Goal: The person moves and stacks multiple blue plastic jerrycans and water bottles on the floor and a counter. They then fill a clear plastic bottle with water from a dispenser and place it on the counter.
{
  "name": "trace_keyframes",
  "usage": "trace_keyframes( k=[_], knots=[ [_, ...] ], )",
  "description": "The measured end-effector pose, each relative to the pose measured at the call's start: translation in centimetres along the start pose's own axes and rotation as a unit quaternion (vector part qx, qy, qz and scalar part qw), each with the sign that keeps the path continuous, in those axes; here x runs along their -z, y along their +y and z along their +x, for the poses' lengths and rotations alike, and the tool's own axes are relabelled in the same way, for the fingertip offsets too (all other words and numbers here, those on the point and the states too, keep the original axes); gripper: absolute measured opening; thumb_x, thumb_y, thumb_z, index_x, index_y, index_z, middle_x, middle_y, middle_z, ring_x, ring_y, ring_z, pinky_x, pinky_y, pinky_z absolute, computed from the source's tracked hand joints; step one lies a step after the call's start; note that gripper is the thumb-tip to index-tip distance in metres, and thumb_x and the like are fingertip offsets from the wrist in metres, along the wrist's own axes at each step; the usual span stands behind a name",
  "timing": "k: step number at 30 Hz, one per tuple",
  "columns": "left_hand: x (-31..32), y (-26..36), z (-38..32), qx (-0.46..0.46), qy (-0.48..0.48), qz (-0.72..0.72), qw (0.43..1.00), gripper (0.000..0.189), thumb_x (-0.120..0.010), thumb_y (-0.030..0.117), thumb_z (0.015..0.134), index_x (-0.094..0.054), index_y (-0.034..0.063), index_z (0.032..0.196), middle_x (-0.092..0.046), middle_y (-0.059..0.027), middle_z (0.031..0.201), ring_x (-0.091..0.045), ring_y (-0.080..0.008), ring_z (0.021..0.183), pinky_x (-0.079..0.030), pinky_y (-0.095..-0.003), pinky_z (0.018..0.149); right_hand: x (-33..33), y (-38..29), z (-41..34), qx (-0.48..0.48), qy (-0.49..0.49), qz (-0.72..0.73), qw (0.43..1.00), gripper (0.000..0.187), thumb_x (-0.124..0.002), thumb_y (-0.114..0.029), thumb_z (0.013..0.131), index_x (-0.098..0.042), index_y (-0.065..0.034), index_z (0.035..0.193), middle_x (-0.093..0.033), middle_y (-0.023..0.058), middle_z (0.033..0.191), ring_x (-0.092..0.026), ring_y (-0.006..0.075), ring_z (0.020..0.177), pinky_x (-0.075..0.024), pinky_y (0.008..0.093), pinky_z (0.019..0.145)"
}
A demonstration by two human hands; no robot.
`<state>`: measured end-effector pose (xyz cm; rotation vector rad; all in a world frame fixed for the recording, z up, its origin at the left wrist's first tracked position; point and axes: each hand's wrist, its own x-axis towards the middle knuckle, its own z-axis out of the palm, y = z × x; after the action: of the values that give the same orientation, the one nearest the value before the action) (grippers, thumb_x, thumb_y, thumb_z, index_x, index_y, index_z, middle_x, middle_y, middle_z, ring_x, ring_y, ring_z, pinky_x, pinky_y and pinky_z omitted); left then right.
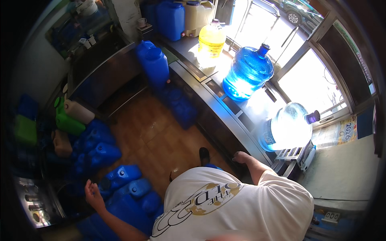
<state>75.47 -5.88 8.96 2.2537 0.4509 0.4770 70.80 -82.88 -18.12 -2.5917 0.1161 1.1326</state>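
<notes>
My left hand [94,195] hangs at the left with its fingers apart and nothing in it. Blue plastic jerrycans [124,174] stand on the floor beside it, some with round caps. At the right, my right hand [242,157] is loosely bent by the front of the metal counter [193,73], and its fingertips are partly hidden. A large blue water bottle [248,72] stands capped on the counter. Nearer to me is a clear water bottle [285,129] with a dark cap, tilted in this view and brightly lit. Farther along stands a bottle with yellow contents [212,42].
Blue [170,22] and cream containers [197,19] stand at the counter's far end. Blue jugs [155,61] stand below it. Green [68,117] and white jugs [78,111] are stacked left. A tiled floor [150,138] lies between. A metal basin [102,69] is at the back left.
</notes>
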Motion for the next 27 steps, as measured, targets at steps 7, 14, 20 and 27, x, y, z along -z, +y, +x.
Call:
trace_keyframes(
  k=[7,14,20,27],
  knots=[
    [-23.1,15.6,6.3,-0.073,-0.199,-0.008,0.977,0.035,-0.071,0.017,0.088,-0.064,0.0023,0.119,-0.068,-0.01,0.114,-0.064,-0.0191,0.103,-0.051,-0.0324,0.091,5.3,3.6,3.2,-0.067,0.035,0.178,0.981,0.048,-0.066,-0.04,0.086,-0.068,-0.0026,0.116,-0.065,0.0221,0.119,-0.06,0.0382,0.113,-0.0466,0.0452,0.098],
    [-33.3,18.4,13.0,-0.054,-0.286,0.008,0.957,0.035,-0.07,0.017,0.088,-0.064,0.0027,0.119,-0.067,-0.0108,0.114,-0.065,-0.0189,0.102,-0.051,-0.0321,0.09,13.0,-0.4,8.1,-0.058,0.072,0.264,0.96,0.05,-0.067,-0.039,0.088,-0.064,-0.0062,0.125,-0.061,0.019,0.131,-0.056,0.0368,0.123,-0.0441,0.044,0.104],
    [-43.3,17.7,23.3,-0.063,-0.369,-0.011,0.927,0.033,-0.069,0.017,0.09,-0.063,0.0024,0.119,-0.067,-0.01,0.111,-0.064,-0.0175,0.1,-0.051,-0.0309,0.089,16.9,-1.3,10.0,-0.17,0.095,0.345,0.918,0.045,-0.067,-0.037,0.087,-0.067,-0.0066,0.12,-0.064,0.0186,0.125,-0.06,0.0351,0.118,-0.0462,0.043,0.1],
    [-56.6,29.7,29.9,-0.196,-0.553,-0.09,0.805,0.038,-0.07,0.023,0.093,-0.062,0.0015,0.122,-0.065,-0.0054,0.11,-0.061,-0.013,0.099,-0.048,-0.027,0.09,12.5,-0.9,7.4,-0.331,0.232,0.515,0.756,0.042,-0.067,-0.032,0.088,-0.066,-0.0051,0.119,-0.069,0.0154,0.114,-0.066,0.0277,0.101,-0.0512,0.0377,0.09]
  ],
)
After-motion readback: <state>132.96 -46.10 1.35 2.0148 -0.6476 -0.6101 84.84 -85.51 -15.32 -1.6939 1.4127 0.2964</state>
